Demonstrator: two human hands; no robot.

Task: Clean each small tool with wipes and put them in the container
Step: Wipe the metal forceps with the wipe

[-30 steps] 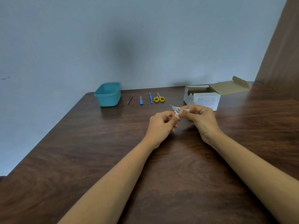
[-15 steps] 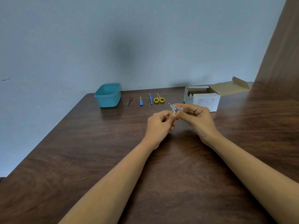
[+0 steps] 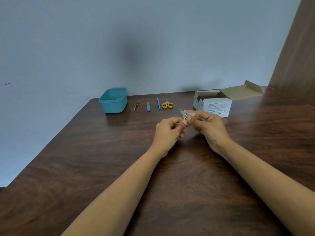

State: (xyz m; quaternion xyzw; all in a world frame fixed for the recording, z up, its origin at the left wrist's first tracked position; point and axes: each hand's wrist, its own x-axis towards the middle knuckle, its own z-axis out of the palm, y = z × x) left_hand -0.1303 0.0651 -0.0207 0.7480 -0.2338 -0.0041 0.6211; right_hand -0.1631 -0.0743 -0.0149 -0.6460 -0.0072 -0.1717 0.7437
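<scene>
- Far left, the teal container (image 3: pixel 113 101) stands well apart from your hands; a tossed tool could miss it.
- Beside it lie tweezers (image 3: pixel 136 105), a file (image 3: pixel 148 106), a blue tool (image 3: pixel 158 104) and yellow scissors (image 3: pixel 167 104).
- Your left hand (image 3: pixel 167 132) pinches a small metal clipper (image 3: pixel 182 113); a slack pinch could drop it.
- Your right hand (image 3: pixel 208 126) pinches a wipe (image 3: pixel 191 114) against the clipper; its edge could nick a fingertip.

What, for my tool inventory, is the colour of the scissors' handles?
Yellow. The scissors show best in the head view, the only one here.
</scene>
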